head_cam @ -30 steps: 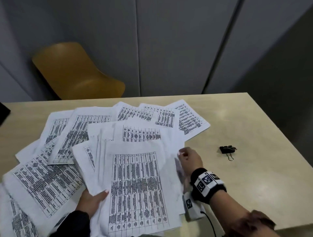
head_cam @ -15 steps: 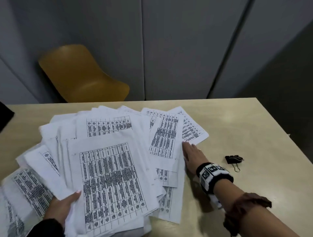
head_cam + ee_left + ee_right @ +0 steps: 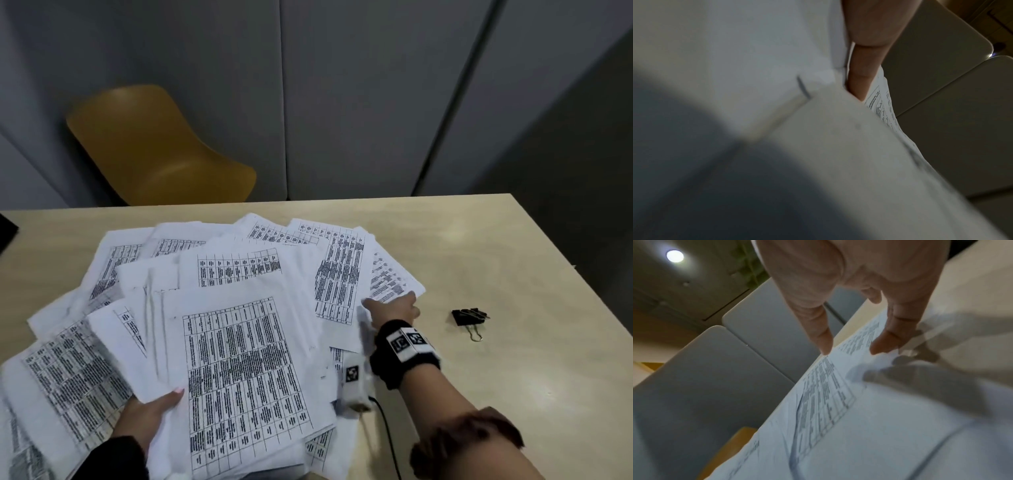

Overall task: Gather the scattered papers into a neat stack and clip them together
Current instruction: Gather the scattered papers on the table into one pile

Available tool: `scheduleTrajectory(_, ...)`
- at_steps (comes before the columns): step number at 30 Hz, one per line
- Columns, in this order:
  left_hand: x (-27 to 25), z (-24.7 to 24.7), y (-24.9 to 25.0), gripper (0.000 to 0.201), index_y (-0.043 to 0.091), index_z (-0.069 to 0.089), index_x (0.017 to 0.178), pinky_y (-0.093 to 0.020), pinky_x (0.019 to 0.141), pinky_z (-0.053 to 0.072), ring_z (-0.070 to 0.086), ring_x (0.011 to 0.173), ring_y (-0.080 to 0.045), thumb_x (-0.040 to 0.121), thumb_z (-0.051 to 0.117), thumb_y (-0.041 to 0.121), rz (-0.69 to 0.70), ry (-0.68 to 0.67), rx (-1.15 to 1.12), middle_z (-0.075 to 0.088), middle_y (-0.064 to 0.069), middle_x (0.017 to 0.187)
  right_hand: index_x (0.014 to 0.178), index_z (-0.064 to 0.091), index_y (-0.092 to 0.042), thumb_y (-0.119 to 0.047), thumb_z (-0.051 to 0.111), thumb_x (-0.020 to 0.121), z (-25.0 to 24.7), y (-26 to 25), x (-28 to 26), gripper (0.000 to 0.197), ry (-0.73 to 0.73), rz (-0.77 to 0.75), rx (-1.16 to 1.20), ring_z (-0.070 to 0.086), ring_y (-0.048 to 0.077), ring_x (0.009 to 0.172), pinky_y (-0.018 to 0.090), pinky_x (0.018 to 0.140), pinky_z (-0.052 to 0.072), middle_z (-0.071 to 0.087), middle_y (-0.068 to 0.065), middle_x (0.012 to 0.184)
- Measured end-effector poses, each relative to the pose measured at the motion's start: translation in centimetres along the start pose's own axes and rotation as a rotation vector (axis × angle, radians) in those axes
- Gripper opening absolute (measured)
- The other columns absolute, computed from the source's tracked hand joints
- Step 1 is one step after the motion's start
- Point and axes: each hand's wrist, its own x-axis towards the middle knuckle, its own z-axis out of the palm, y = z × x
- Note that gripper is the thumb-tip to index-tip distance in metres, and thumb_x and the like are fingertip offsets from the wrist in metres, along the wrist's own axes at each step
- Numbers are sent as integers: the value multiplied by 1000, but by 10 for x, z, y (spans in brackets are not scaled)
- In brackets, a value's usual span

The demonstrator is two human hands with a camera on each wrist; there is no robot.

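Printed table sheets lie fanned over the beige table. My left hand grips a bundle of papers at its near left edge, thumb on top and fingers underneath. In the left wrist view one finger presses against the white papers. My right hand reaches to the rightmost sheets, and its straight fingertips touch the printed paper. A black binder clip lies alone on the table, to the right of that hand.
A yellow chair stands behind the table's far edge, against grey wall panels. A dark object pokes in at the left edge. The table's right edge runs close to the clip.
The left hand has drawn the bundle leftward over the loose left sheets. The right hand has left the bundle's right edge and reached out onto the far-right sheets.
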Motion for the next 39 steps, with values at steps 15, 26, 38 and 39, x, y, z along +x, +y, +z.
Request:
scheduleTrajectory(15, -7, 0, 1, 40, -15, 52, 118, -34, 94, 33, 49, 99, -26, 81, 62, -3, 68, -21, 7, 58, -28, 119, 145, -14, -30, -45, 86, 50, 18, -20, 19, 138, -14, -129, -661, 15, 38, 138, 53, 109, 25, 0, 11, 155)
scheduleTrajectory(26, 0, -4, 0, 39, -10, 56, 116, -36, 97, 34, 51, 99, -26, 79, 64, -2, 85, -44, 37, 60, -25, 120, 113, 48, -6, -16, 69, 76, 11, -22, 26, 44, -176, -3, -71, 59, 29, 85, 35, 71, 51, 62, 12, 107)
scheduleTrajectory(38, 0, -1, -4, 36, -12, 54, 116, -33, 92, 34, 52, 97, -27, 81, 60, -4, 62, -87, 61, 58, -19, 102, 92, 61, 1, -20, 54, 90, -13, 33, 5, 22, -124, -133, -106, 54, 25, 78, 27, 69, 39, 58, 13, 78)
scheduleTrajectory(39, 1, 0, -4, 36, -12, 55, 116, -34, 92, 34, 52, 97, -27, 81, 60, -4, 67, -88, 63, 58, -18, 102, 86, 59, -5, -18, 57, 89, -16, 37, 4, 14, -134, -119, -19, 56, 24, 75, 27, 67, 42, 59, 10, 75)
